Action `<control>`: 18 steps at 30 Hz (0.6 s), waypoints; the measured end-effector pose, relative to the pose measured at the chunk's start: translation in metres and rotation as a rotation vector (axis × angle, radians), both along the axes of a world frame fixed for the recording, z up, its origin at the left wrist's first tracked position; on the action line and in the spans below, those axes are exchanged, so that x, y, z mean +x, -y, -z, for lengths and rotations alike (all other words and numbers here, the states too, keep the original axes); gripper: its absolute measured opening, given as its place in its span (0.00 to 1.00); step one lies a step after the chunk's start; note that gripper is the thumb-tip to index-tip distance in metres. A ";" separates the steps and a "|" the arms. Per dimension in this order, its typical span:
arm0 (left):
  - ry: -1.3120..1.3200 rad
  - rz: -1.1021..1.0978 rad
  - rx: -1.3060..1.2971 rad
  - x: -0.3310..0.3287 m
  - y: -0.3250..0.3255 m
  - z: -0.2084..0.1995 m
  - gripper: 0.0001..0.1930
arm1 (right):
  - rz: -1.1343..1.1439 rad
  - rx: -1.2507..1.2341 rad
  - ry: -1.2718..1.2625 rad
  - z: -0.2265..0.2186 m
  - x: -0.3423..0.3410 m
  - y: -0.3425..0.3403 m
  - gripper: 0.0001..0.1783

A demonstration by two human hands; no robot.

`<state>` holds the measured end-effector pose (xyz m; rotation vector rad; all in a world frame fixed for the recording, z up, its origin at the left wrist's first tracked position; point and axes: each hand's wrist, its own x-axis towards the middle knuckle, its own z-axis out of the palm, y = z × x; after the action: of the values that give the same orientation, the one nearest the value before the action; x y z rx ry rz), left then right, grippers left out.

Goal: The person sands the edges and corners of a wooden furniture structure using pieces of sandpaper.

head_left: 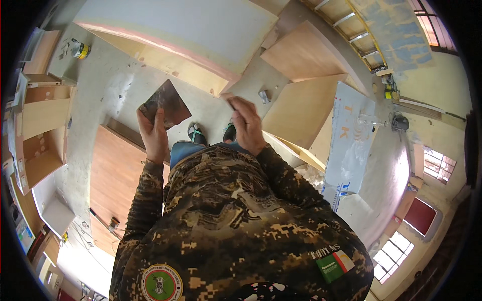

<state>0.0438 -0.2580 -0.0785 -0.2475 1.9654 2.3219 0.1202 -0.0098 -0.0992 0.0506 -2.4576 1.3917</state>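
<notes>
In front of me my left hand (154, 131) pinches a dark brown, flat square piece (168, 105) by its lower left edge, thumb across its face. The piece is smudged with a greyish film, and whether it is sheet metal, board or sandpaper I cannot tell. My right hand (246, 123) is raised to the right of it, apart from it, fingers curled and somewhat smeared by motion. A small brownish edge shows at its fingertips, too blurred to name. Beyond both hands lies a large wooden cabinet-like box (201, 35) with a pale grey top and a pinkish edge.
Bare wooden panels (306, 50) and an open box (301, 110) stand to the right, beside a pale blue printed sheet (349, 135). A brown board (113, 185) lies left of my legs. Wooden shelving (45, 120), a paint bucket (80, 49) and a yellow ladder (351, 27) stand farther off.
</notes>
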 end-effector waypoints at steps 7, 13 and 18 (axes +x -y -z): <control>-0.006 0.025 -0.032 -0.003 0.001 0.004 0.13 | 0.321 0.700 0.223 -0.084 -0.061 -0.062 0.14; 0.012 0.026 -0.037 0.003 0.002 0.001 0.12 | 0.249 0.867 0.394 -0.093 -0.091 -0.071 0.13; -0.019 -0.009 -0.022 0.007 0.009 0.015 0.12 | 0.223 0.960 0.379 -0.088 -0.087 -0.062 0.12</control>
<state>0.0507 -0.2674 -0.0933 -0.2372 2.0041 2.3178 0.0334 0.0524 -0.0112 -0.2833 -3.0791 0.0407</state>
